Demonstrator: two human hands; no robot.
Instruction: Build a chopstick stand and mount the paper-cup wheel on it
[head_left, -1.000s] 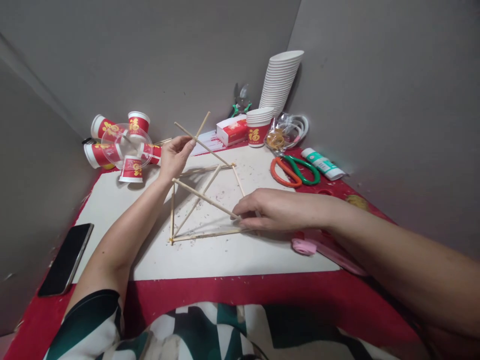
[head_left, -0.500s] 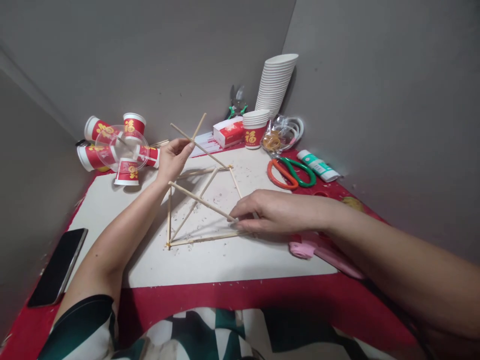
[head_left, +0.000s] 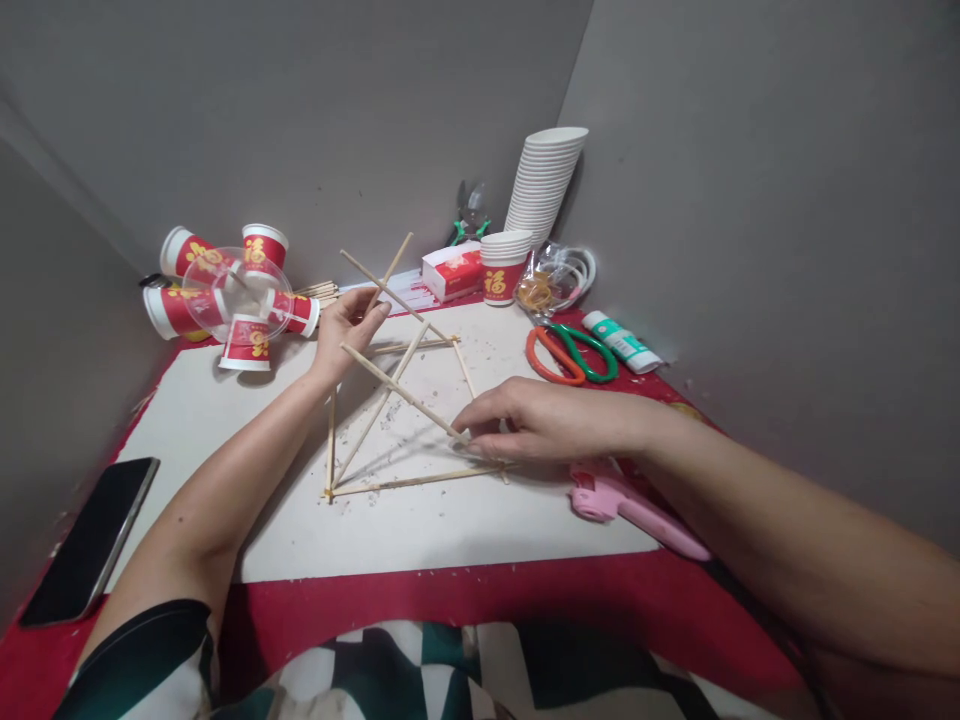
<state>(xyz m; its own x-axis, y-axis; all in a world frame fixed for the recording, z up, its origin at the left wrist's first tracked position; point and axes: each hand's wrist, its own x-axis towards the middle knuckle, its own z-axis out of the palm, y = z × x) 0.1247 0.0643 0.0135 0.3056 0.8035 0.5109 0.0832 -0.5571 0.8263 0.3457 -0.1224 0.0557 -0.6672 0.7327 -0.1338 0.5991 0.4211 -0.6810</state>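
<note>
A square frame of wooden sticks (head_left: 405,482) lies on a white board (head_left: 450,530), with more sticks rising from its corners. My left hand (head_left: 346,328) pinches two crossed raised sticks (head_left: 382,285) above the frame's far left side. My right hand (head_left: 536,423) is closed on the lower end of a slanted stick (head_left: 397,390) at the frame's near right corner, fingertips pressed to the board.
A cluster of red paper cups with a clear lid (head_left: 229,295) stands at far left. A phone (head_left: 82,545) lies near left. Orange and green scissors (head_left: 570,352), a glue tube (head_left: 621,341), stacked white cups (head_left: 544,180), a red box (head_left: 452,272) and a pink glue gun (head_left: 637,505) sit right.
The slanted stick held by my right hand has tilted up toward my left hand. The pink glue gun is more exposed beside my right wrist. The view shifted slightly.
</note>
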